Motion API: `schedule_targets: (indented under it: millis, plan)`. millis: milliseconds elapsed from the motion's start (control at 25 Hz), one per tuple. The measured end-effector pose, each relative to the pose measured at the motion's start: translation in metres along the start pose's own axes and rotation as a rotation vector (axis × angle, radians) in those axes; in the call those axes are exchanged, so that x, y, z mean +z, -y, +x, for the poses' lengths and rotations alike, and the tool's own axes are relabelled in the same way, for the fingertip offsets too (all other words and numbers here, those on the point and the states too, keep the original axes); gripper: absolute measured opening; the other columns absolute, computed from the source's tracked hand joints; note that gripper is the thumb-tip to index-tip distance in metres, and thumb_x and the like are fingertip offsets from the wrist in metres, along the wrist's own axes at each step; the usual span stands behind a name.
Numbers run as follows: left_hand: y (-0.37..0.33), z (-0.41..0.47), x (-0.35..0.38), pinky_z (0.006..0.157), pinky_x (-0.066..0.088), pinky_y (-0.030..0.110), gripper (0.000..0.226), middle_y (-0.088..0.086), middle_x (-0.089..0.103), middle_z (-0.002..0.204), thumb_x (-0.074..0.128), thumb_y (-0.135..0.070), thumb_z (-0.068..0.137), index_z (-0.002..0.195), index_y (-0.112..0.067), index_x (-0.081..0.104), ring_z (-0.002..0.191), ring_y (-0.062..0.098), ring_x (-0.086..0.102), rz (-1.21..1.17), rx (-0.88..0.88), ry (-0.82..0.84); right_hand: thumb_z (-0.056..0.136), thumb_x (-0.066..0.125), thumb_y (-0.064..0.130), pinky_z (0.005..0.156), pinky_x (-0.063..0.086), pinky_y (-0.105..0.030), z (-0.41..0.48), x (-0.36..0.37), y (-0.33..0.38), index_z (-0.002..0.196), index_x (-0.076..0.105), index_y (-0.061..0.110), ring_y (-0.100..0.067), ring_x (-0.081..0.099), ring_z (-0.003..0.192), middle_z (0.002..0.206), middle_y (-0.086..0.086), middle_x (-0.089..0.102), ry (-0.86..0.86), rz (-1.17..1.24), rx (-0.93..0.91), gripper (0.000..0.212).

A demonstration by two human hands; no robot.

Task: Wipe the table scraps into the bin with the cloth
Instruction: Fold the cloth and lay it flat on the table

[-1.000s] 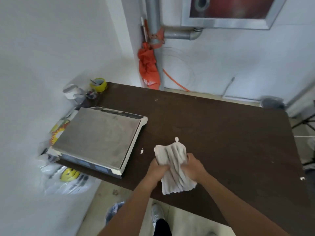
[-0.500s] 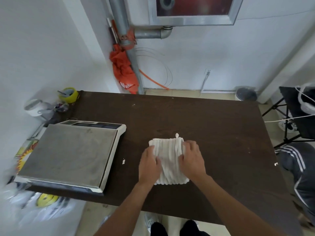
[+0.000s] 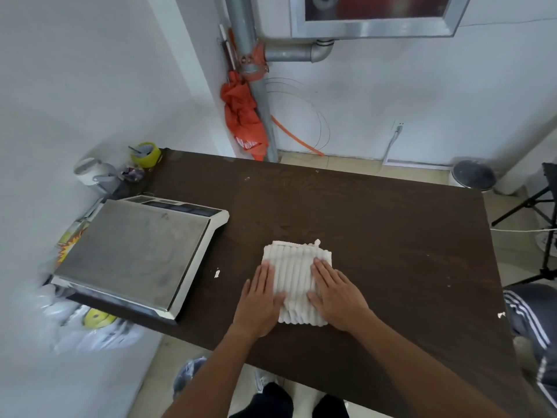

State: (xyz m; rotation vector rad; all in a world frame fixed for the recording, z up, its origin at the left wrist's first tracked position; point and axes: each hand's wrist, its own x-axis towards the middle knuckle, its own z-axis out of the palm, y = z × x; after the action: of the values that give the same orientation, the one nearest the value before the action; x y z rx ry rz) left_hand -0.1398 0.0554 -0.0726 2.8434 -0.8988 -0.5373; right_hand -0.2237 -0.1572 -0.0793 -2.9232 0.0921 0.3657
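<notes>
A white ribbed cloth [image 3: 294, 267] lies folded flat on the dark brown table [image 3: 376, 242]. My left hand [image 3: 260, 300] rests flat on its left edge, and my right hand [image 3: 337, 297] presses flat on its right side, fingers spread. A small white scrap [image 3: 217, 273] lies left of the cloth, beside the scale. Another white scrap [image 3: 501, 314] sits at the table's right edge. Tiny specks [image 3: 247, 178] dot the far part of the table. A round grey bin [image 3: 473, 176] stands on the floor past the far right corner.
A metal weighing scale [image 3: 135, 251] fills the table's left side. A yellow tape roll [image 3: 146, 150] and small items crowd the far left corner. A dark bag [image 3: 188, 374] lies on the floor under the near edge. A person in striped trousers [image 3: 530, 315] stands at right.
The cloth was bunched and lifted in both hands; it now lies flat on the table with both palms pressed open on it. The camera has tilted to the right.
</notes>
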Motion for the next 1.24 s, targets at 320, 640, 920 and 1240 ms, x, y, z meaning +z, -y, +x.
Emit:
schedule_targets:
  millis: [320,640,920,1240]
  plan:
    - [-0.005,0.003,-0.011,0.106,0.044,0.036,0.065,0.006,0.03,0.159,0.042,-0.043,0.099,0.153,-0.014,0.022,0.139,0.025,0.044,-0.443,-0.235,-0.17,0.091,0.037,0.054,0.115,0.027,-0.038,0.011,-0.01,-0.002,0.144,0.04,0.012,-0.02,0.033,0.141,0.152,-0.002,0.035,-0.163,0.094,0.025,0.068]
    - [0.009,0.066,-0.042,0.078,0.052,0.03,0.04,-0.007,0.063,0.104,0.051,-0.03,0.097,0.134,-0.015,0.05,0.092,0.009,0.062,-0.705,-0.412,0.012,0.089,0.047,0.045,0.064,0.045,-0.034,0.035,-0.018,0.016,0.133,0.031,0.022,-0.021,0.061,0.085,0.119,0.001,0.054,-0.164,0.516,0.588,0.052]
    - [0.04,0.132,-0.075,0.06,0.04,0.019,0.046,-0.019,0.055,0.093,0.059,-0.031,0.092,0.135,-0.02,0.049,0.08,-0.001,0.056,-0.777,-0.362,0.058,0.089,0.05,0.04,0.076,0.043,-0.038,0.099,-0.043,0.013,0.143,0.033,0.016,-0.027,0.06,0.105,0.131,-0.004,0.057,-0.147,0.741,0.753,0.062]
    - [0.069,0.226,-0.133,0.084,0.038,0.024,0.077,-0.009,0.051,0.136,0.065,-0.031,0.084,0.152,-0.025,0.03,0.109,0.005,0.049,-0.936,-0.274,0.043,0.093,0.053,0.017,0.095,0.048,-0.048,0.214,-0.089,-0.002,0.144,0.033,0.011,-0.031,0.058,0.114,0.133,-0.013,0.055,-0.261,0.829,0.721,0.054]
